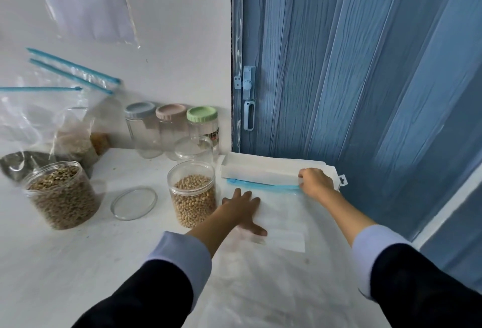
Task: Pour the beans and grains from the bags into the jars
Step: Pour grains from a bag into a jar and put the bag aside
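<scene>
- Our left hand (241,207) presses flat, fingers spread, on the empty bag (281,223) lying on the table (78,262).
- Our right hand (317,180) pinches the bag's blue zip strip (260,185).
- Left of the bag stands the soybean jar (193,194), open; beyond, three lidded jars (172,129).

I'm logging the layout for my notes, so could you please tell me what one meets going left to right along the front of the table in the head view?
Jar of brownish beans → loose clear lid → jar of pale soybeans → left hand, flat on the empty bag → right hand, pinching the bag's blue zip strip.
</scene>
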A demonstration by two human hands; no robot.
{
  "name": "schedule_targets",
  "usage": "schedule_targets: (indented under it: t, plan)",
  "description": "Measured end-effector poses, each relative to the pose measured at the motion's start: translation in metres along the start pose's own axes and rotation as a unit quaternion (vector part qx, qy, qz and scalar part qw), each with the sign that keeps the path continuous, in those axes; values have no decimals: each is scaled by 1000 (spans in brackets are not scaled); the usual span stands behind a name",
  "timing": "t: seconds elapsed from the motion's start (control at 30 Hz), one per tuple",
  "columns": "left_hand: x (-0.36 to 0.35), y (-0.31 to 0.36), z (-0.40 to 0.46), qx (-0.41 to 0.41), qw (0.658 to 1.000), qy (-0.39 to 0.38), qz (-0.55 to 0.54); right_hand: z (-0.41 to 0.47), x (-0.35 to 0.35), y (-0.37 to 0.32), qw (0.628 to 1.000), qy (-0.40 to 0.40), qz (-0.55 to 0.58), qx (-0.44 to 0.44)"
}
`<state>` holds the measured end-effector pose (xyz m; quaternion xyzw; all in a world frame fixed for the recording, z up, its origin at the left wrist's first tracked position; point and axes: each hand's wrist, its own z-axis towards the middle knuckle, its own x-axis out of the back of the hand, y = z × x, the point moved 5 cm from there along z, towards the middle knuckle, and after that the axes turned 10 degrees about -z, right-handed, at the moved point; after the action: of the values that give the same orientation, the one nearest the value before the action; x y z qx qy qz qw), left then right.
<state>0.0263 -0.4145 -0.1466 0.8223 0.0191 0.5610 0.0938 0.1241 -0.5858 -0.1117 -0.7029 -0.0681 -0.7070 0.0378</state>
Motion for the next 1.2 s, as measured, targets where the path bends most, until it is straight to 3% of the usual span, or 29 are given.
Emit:
schedule_targets:
  t: [0.17, 0.33, 0.5, 0.7, 0.87, 1.0, 1.2]
  plan:
    - [1, 1, 4, -3, 1000, 5, -2, 1, 22, 8, 992, 102, 70, -27]
    - [2, 1, 10, 0, 1000, 9, -11, -2, 53, 1, 986, 157, 61, 0]
    - [4, 1, 14, 5, 1000, 10, -7, -13, 45, -15, 993, 114, 19, 23]
    - [5, 0, 17, 10, 1000, -4, -11, -23, 8, -27, 999, 3, -5, 48]
    - [17, -3, 17, 28, 997, 8, -66, -22, 12, -28, 999, -20, -19, 44]
    - [49, -3, 5, -12, 990, 87, -112, -19, 39, -37, 998, 27, -25, 58]
    - [120, -24, -31, -58, 943, 240, -226, -22, 103, -85, 986, 121, 52, 107]
